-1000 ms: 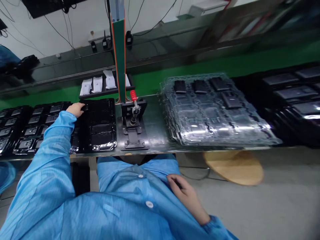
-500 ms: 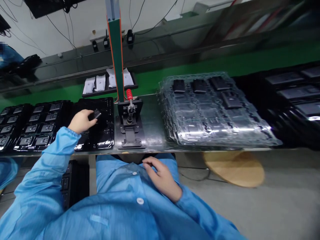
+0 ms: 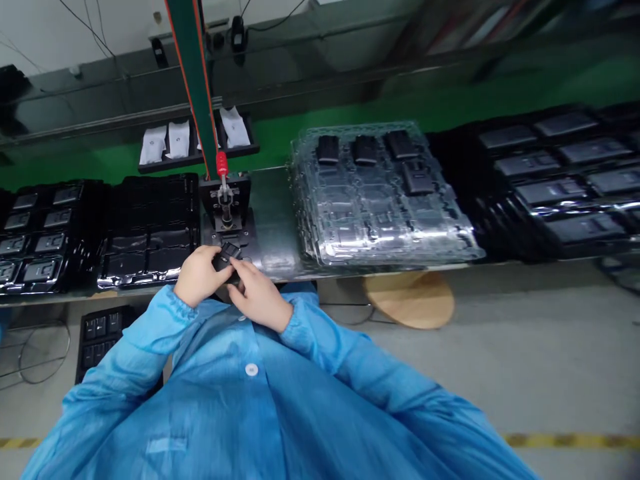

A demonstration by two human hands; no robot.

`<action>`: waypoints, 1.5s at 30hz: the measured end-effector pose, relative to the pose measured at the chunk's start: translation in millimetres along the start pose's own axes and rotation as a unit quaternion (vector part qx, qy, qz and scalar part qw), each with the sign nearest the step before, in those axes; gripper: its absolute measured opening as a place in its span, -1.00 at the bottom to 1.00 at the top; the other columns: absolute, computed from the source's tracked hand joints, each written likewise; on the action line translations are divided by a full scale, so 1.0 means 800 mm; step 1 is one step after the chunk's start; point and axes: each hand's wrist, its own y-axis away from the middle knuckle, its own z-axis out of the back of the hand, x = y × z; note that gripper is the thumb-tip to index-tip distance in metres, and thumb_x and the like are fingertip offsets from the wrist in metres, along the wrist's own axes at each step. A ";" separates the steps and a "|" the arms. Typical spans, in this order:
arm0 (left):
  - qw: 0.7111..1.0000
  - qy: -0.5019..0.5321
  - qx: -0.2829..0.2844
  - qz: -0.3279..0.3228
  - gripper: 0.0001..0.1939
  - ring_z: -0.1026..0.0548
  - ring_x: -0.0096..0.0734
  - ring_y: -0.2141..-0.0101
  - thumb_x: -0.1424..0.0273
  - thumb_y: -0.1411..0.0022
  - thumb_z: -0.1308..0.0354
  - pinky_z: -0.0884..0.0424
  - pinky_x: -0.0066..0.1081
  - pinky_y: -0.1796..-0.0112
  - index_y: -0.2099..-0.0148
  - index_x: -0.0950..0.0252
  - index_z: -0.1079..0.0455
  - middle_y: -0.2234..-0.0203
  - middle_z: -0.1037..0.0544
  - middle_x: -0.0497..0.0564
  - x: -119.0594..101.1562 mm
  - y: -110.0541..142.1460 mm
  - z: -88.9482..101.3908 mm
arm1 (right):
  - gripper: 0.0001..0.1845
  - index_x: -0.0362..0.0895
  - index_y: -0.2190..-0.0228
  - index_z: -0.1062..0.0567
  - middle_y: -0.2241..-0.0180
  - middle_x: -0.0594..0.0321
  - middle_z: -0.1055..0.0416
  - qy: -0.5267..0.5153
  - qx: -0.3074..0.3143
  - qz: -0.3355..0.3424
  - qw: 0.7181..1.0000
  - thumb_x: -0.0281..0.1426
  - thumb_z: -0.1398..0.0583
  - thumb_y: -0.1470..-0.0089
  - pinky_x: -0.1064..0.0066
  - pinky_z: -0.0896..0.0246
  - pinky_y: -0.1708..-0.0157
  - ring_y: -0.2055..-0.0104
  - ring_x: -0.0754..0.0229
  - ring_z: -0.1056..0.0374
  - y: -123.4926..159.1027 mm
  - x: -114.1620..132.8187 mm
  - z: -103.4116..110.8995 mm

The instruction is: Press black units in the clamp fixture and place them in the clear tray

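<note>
Head view, looking down over a blue smock [image 3: 250, 407]: the elbows sit wide and both forearms angle inward, so the wrists turn toward each other and the hands meet just over the bench's front edge. The left hand [image 3: 199, 275] is curled, knuckles up, with its fingers closing over one end of a small black part [image 3: 228, 257]. The right hand [image 3: 257, 301] lies lower, its fingers bent and its fingertips [image 3: 239, 270] pressed to the part's near side. Neither hand is open; the part is gripped between them, right at the near end of a metal fixture [image 3: 235, 200] with a red-handled toggle clamp [image 3: 222, 163].

Left of the hands lies a glossy black formed tray [image 3: 150, 230], with black trays of dark devices [image 3: 45, 247] beyond it. To the right sits a stack of clear plastic trays [image 3: 380, 200] with black parts in its top row, then black trays of flat dark panels [image 3: 550, 180] — and behind the fixture, white sachets [image 3: 179, 139].
</note>
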 end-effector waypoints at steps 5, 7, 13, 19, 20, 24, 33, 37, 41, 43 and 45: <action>0.999 0.040 0.008 0.003 -0.51 -0.66 -0.16 0.18 0.25 -0.19 -0.42 -0.63 -0.20 0.06 -0.14 0.31 -0.56 0.07 -0.66 0.18 0.005 0.000 -0.015 | -0.30 -0.30 -0.39 -0.27 -0.30 -0.20 -0.36 0.107 0.044 -0.016 0.993 -0.35 -0.22 -0.31 0.00 -0.41 -0.26 -0.26 -0.17 -0.42 -0.018 -0.011 0.026; 0.999 0.032 0.011 0.003 -0.51 -0.66 -0.14 0.17 0.26 -0.20 -0.41 -0.63 -0.18 0.06 -0.15 0.31 -0.56 0.05 -0.66 0.19 0.008 -0.001 -0.018 | -0.32 -0.29 -0.39 -0.29 -0.28 -0.17 -0.39 0.134 0.056 -0.016 0.989 -0.34 -0.21 -0.33 0.05 -0.42 -0.24 -0.21 -0.15 -0.46 -0.029 -0.014 0.033; 1.000 -0.009 0.011 0.008 -0.52 -0.66 -0.09 0.11 0.26 -0.25 -0.39 -0.61 -0.18 0.04 -0.18 0.29 -0.56 0.02 -0.66 0.22 0.015 -0.007 -0.026 | -0.37 -0.25 -0.38 -0.33 -0.26 -0.10 -0.42 0.178 0.078 -0.004 0.981 -0.32 -0.21 -0.37 0.15 -0.45 -0.19 -0.16 -0.10 -0.49 -0.049 -0.021 0.041; 1.000 -0.017 0.001 -0.010 -0.52 -0.64 -0.05 0.01 0.22 -0.29 -0.37 -0.58 -0.14 -0.03 -0.20 0.25 -0.55 -0.02 -0.66 0.21 0.019 -0.008 -0.035 | -0.39 -0.20 -0.37 -0.34 -0.23 -0.07 -0.41 0.192 0.079 -0.003 0.978 -0.30 -0.21 -0.38 0.19 -0.44 -0.16 -0.16 -0.06 -0.49 -0.053 -0.032 0.042; 1.000 -0.021 0.002 -0.013 -0.54 -0.64 -0.04 -0.01 0.22 -0.30 -0.37 -0.58 -0.13 -0.05 -0.20 0.24 -0.55 -0.01 -0.66 0.20 0.019 -0.009 -0.036 | -0.39 -0.20 -0.37 -0.34 -0.23 -0.07 -0.41 0.191 0.079 -0.004 0.978 -0.30 -0.21 -0.38 0.20 -0.44 -0.17 -0.16 -0.06 -0.49 -0.054 -0.034 0.042; 0.999 -0.036 0.012 -0.024 -0.55 -0.62 0.00 -0.05 0.18 -0.34 -0.34 -0.55 -0.11 -0.08 -0.20 0.22 -0.54 -0.02 -0.66 0.20 0.021 -0.010 -0.037 | -0.41 -0.19 -0.37 -0.34 -0.23 -0.06 -0.41 0.193 0.082 -0.007 0.978 -0.33 -0.17 -0.40 0.19 -0.45 -0.15 -0.14 -0.05 -0.50 -0.054 -0.035 0.042; 0.998 -0.041 -0.003 -0.047 -0.64 -0.61 -0.06 0.08 0.25 -0.39 -0.27 -0.58 -0.13 0.03 -0.18 0.18 -0.50 0.09 -0.60 0.17 0.005 0.025 -0.031 | -0.65 -0.11 -0.13 -0.50 -0.06 -0.02 -0.50 0.043 -0.218 0.147 0.964 -0.30 -0.12 -0.42 -0.07 -0.36 -0.26 -0.18 -0.10 -0.41 -0.080 0.015 0.099; 0.997 0.001 0.038 -0.060 -0.80 -0.61 -0.16 0.22 0.33 -0.41 -0.23 -0.58 -0.19 0.17 -0.05 0.14 -0.53 0.24 -0.62 0.09 -0.009 0.050 -0.024 | -0.55 -0.14 -0.16 -0.42 -0.12 0.02 -0.45 -0.009 -0.274 0.181 0.944 -0.09 -0.11 -0.46 -0.21 -0.24 -0.33 -0.24 -0.12 -0.36 -0.153 0.044 0.138; 0.997 0.052 0.003 -0.065 -0.83 -0.60 -0.22 0.28 0.34 -0.42 -0.19 -0.56 -0.22 0.20 -0.01 0.14 -0.53 0.32 -0.59 0.04 -0.013 0.067 0.004 | -0.47 -0.19 -0.02 -0.44 0.11 0.17 -0.49 -0.085 -0.182 0.148 0.968 0.04 -0.15 -0.43 -0.05 -0.39 -0.20 0.00 0.07 -0.48 -0.209 0.066 0.150; 0.995 0.074 -0.034 -0.060 -0.85 -0.56 -0.26 0.34 0.33 -0.43 -0.19 -0.54 -0.25 0.26 0.02 0.15 -0.53 0.35 -0.56 0.02 -0.012 0.069 0.024 | -0.49 -0.18 0.01 -0.42 0.20 0.26 -0.43 -0.145 -0.185 0.149 0.961 0.04 -0.13 -0.44 0.07 -0.43 -0.13 0.10 0.18 -0.47 -0.215 0.081 0.149; 0.990 0.095 -0.082 -0.058 -0.87 -0.53 -0.30 0.36 0.33 -0.43 -0.19 -0.52 -0.27 0.29 0.05 0.16 -0.54 0.37 -0.55 0.00 -0.011 0.065 0.044 | -0.51 -0.16 0.02 -0.39 0.26 0.33 -0.36 -0.212 -0.200 0.163 0.943 0.03 -0.04 -0.49 0.21 -0.43 -0.04 0.18 0.29 -0.44 -0.205 0.100 0.144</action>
